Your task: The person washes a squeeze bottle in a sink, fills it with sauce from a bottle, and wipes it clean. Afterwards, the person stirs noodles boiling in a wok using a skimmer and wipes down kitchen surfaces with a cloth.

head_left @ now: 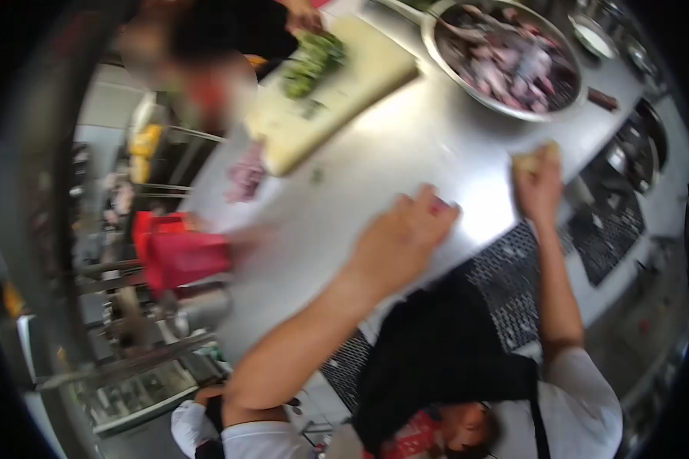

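Over the steel table (pixel 314 222), my left hand (pixel 406 233) has its fingers curled in, with a small reddish-purple bit showing between the fingertips, too small to name. My right hand (pixel 540 187) is closed around a yellowish piece (pixel 547 150) that looks like a sponge or cloth and rests against the table near its front edge. Beyond my right hand, a large metal bowl (pixel 559 115) holds raw pinkish-grey pieces of meat or fish. Chopped pinkish pieces (pixel 246 172) lie left of my left hand, beside a cutting board (pixel 360 96).
Chopped greens (pixel 310 65) lie on the board, near another person's hand (pixel 305 15). A red bag or cloth (pixel 184 249) is at the table's left edge. A black perforated mat (pixel 513 268) lies below the front edge. Another person (pixel 187 428) is at the lower left.
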The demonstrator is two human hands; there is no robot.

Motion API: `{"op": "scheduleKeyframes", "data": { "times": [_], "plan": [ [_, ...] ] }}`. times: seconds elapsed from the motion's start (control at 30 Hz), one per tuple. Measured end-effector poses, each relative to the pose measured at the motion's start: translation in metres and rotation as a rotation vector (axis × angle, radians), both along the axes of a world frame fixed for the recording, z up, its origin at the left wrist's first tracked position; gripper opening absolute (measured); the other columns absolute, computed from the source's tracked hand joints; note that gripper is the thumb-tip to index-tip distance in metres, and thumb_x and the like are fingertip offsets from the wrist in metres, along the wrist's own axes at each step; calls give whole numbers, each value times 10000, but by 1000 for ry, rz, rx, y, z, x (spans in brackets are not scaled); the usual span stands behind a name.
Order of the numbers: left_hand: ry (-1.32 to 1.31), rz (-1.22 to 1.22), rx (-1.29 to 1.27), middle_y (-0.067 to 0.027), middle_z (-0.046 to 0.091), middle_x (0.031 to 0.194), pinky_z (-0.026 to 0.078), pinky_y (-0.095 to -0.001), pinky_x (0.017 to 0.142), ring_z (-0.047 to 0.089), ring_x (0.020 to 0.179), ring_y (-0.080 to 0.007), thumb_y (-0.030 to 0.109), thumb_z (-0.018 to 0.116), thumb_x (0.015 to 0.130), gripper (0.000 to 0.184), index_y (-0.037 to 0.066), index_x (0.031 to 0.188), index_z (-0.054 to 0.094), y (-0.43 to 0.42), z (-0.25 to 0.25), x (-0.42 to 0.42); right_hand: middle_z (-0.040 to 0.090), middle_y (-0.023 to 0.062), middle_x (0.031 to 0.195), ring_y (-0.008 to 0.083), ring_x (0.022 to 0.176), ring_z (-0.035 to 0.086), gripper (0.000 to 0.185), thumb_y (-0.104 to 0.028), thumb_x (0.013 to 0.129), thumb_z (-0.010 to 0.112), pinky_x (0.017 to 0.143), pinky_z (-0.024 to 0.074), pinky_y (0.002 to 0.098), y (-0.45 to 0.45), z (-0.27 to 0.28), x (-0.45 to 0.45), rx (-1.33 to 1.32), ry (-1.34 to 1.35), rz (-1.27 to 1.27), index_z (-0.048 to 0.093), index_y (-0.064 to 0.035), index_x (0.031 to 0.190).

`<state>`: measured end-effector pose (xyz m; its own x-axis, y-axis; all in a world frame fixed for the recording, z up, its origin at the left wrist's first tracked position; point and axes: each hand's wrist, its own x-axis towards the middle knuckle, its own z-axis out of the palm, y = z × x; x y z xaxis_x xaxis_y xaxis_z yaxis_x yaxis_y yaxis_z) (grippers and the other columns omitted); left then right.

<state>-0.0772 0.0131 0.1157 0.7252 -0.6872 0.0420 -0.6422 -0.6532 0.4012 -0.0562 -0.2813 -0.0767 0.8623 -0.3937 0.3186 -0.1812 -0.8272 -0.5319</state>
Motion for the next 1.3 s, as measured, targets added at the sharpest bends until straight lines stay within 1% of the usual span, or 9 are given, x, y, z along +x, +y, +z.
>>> {"op": "scheduleKeyframes", "data": {
  "times": [0.33, 0.43, 0.5, 0.57, 0.8, 0.87, 0.97, 1.23, 1.3],
  "plan": [
    [-9, 211, 69, -146, 570, 1144, 492, -395, 898, 596, 1048, -352, -59, 751, 631, 563, 102, 1153, 616, 72, 78, -18, 594, 147, 1014, 338, 934, 554, 208, -153, 804, 584, 819, 453, 451, 189, -6, 82, 73, -357, 486, 601, -43, 980],
    [-14, 236, 141, -153, 567, 1134, 483, -399, 894, 595, 1031, -366, -79, 742, 605, 582, 81, 1149, 610, 105, 124, -25, 577, 199, 1076, 362, 1003, 534, 345, -194, 856, 562, 857, 450, 451, 287, -8, 20, 167, -93, 655, 549, -25, 1156],
    [-32, 241, 220, -161, 559, 1134, 488, -407, 868, 597, 1012, -384, -90, 734, 593, 600, 85, 1153, 609, 123, 150, -31, 594, 165, 992, 340, 937, 572, 152, -181, 826, 574, 783, 486, 471, 330, 40, -61, 637, 336, 614, 585, -69, 929],
    [-39, 259, 282, -162, 556, 1124, 480, -411, 876, 589, 1015, -394, -106, 725, 562, 634, 76, 1157, 604, 141, 162, -37, 587, 149, 1126, 319, 1102, 542, 189, -213, 872, 567, 969, 437, 446, 349, 30, -108, 39, 248, 1360, 609, -100, 1018],
    [21, 302, 253, -146, 549, 1084, 438, -401, 920, 560, 1048, -356, -132, 722, 527, 627, 38, 1111, 570, 189, 136, -63, 591, 165, 1210, 358, 1176, 496, 215, -170, 910, 514, 958, 406, 457, 48, -19, -55, 363, -25, 496, 605, -55, 1068],
    [39, 295, 214, -151, 551, 1081, 444, -401, 915, 564, 1042, -359, -119, 725, 534, 618, 45, 1112, 582, 197, 121, -63, 680, 184, 1003, 367, 904, 660, 171, -159, 881, 534, 748, 513, 503, -63, 17, -30, 8, 276, -147, 644, -55, 962],
    [25, 313, 139, -155, 567, 1067, 487, -434, 845, 590, 980, -390, -40, 750, 567, 557, 73, 1094, 606, 191, 88, -60, 678, 219, 987, 387, 912, 673, 212, -234, 884, 555, 764, 552, 489, -168, 38, -37, -259, 413, -346, 649, -62, 964],
    [8, 359, 143, -158, 556, 1104, 509, -449, 815, 600, 967, -388, 23, 791, 592, 540, 87, 1097, 611, 82, 38, -44, 608, 152, 1063, 313, 952, 618, 299, -221, 856, 613, 808, 515, 466, -23, 67, -21, 126, -80, 556, 606, -94, 1126],
    [24, 382, 134, -159, 557, 1094, 509, -445, 814, 597, 973, -386, 25, 794, 593, 537, 86, 1094, 610, 53, 29, -37, 632, 138, 1071, 305, 958, 626, 287, -192, 822, 628, 819, 511, 461, -52, 26, -10, -238, -296, 724, 632, -106, 1096]
  ]
}}
